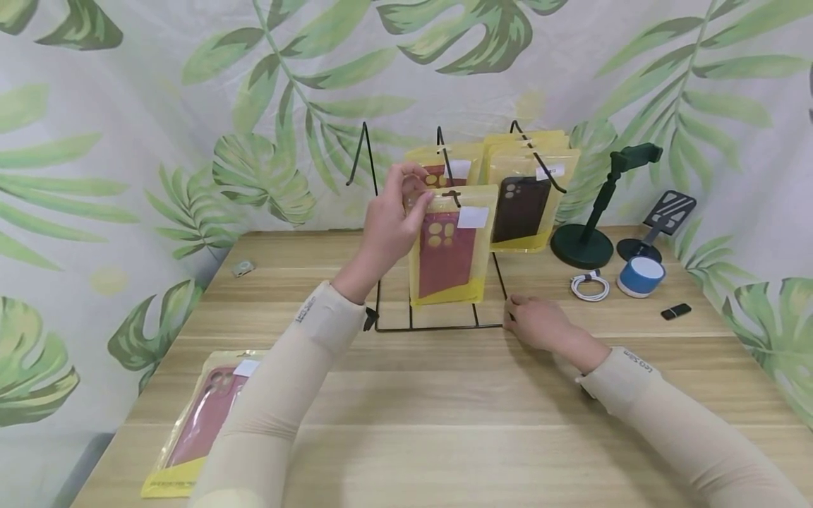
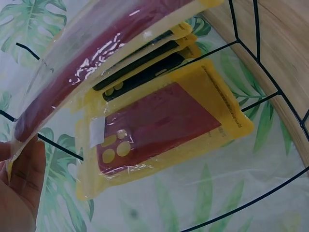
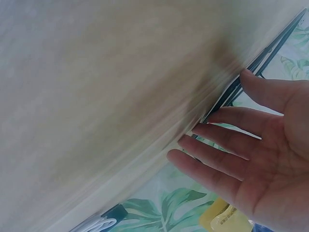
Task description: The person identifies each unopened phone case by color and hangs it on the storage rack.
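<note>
My left hand (image 1: 395, 219) pinches the top edge of a clear-and-yellow bag with a red phone case (image 1: 447, 257). Its hang hole is at the front tip of the middle hook (image 1: 447, 159) of a black wire display rack (image 1: 438, 329). Behind it, another bagged red phone case (image 2: 159, 128) hangs on that hook. Several bagged cases, a dark phone case (image 1: 521, 208) foremost, hang from the right hook (image 1: 536, 155). My right hand (image 1: 540, 323) rests at the rack base's front right corner, its fingers extended and fingertips touching the wire in the right wrist view.
Another bagged red phone case (image 1: 203, 416) lies at the front left, partly behind the left sleeve. A green phone stand (image 1: 583, 245), coiled white cable (image 1: 591, 286), blue-and-white cylinder (image 1: 641, 276), small black stand (image 1: 641, 248) and black USB stick (image 1: 676, 311) stand or lie at right.
</note>
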Motion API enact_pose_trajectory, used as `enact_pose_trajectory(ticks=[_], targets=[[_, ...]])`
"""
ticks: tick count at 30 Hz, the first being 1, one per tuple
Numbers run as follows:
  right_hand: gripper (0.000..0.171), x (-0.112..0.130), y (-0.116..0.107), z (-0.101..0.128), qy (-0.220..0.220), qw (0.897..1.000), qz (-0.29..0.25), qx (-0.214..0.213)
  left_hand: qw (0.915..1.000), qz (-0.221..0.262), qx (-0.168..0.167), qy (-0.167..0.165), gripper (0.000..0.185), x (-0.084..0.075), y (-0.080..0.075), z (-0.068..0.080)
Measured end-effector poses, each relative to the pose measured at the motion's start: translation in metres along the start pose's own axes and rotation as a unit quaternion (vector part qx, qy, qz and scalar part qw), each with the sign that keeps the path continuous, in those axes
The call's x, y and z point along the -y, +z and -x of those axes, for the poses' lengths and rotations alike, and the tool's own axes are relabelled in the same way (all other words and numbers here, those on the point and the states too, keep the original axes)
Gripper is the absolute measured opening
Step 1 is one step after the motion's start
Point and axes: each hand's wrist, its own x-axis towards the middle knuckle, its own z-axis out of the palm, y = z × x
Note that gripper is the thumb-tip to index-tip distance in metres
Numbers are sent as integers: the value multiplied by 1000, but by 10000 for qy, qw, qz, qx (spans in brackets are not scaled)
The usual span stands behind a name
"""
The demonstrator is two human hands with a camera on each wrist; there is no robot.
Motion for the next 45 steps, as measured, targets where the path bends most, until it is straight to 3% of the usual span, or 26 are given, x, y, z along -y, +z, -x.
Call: enact_pose_trajectory(ticks=[16, 29, 38, 45], targets=[[47, -1, 1, 1, -71, 9999, 16, -150, 9906, -890, 309, -991, 34, 19, 10, -33], [48, -1, 2, 0, 10, 10000, -17, -53, 9847, -1152, 348, -1262, 36, 32, 14, -50], [44, 0, 0, 2, -47, 9998, 7, -180, 9801, -1521, 288, -1246, 39, 36, 15, -51], [44, -1, 1, 2, -63, 9998, -22, -195, 9744, -1606, 295, -1544, 46, 38, 10, -40]])
